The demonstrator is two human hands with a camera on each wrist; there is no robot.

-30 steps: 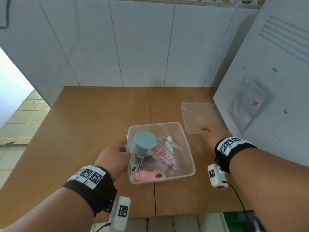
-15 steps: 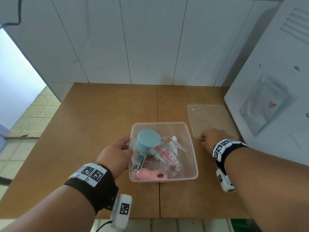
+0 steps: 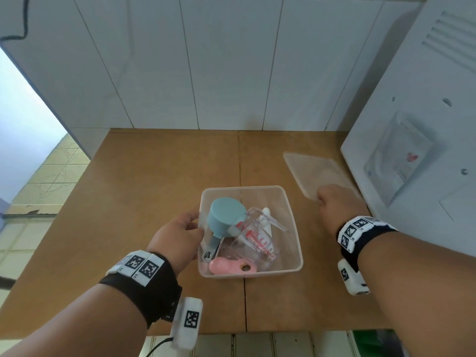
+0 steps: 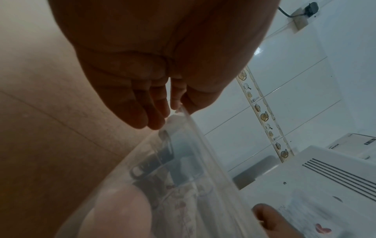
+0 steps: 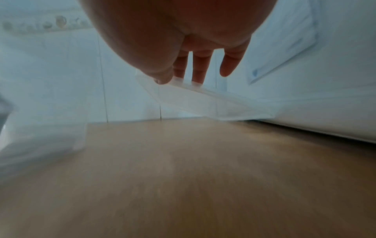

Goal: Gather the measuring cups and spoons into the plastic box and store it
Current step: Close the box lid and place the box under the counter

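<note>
A clear plastic box (image 3: pixel 296 243) sits on the wooden counter (image 3: pixel 154 189). Inside lie a blue measuring cup (image 3: pixel 225 220), a clear measuring jug with red marks (image 3: pixel 257 243), a white spoon (image 3: pixel 266 215) and a pink spoon (image 3: pixel 231 266). My left hand (image 3: pixel 177 240) grips the box's left rim, thumb over the edge and fingers on the outer wall (image 4: pixel 158 116). The clear lid (image 3: pixel 316 173) lies to the right of the box. My right hand (image 3: pixel 337 204) pinches the lid's near edge, and in the right wrist view that edge of the lid (image 5: pixel 203 99) is tilted up off the counter.
A white appliance (image 3: pixel 417 140) stands close on the right, right beside the lid. White tiled wall runs behind the counter. The counter's front edge is near my wrists, and its left edge drops to a tiled floor (image 3: pixel 43 181).
My right hand has slid forward onto the lid's near edge, taken hold of it and tipped it up. My left hand has stayed on the box rim.
</note>
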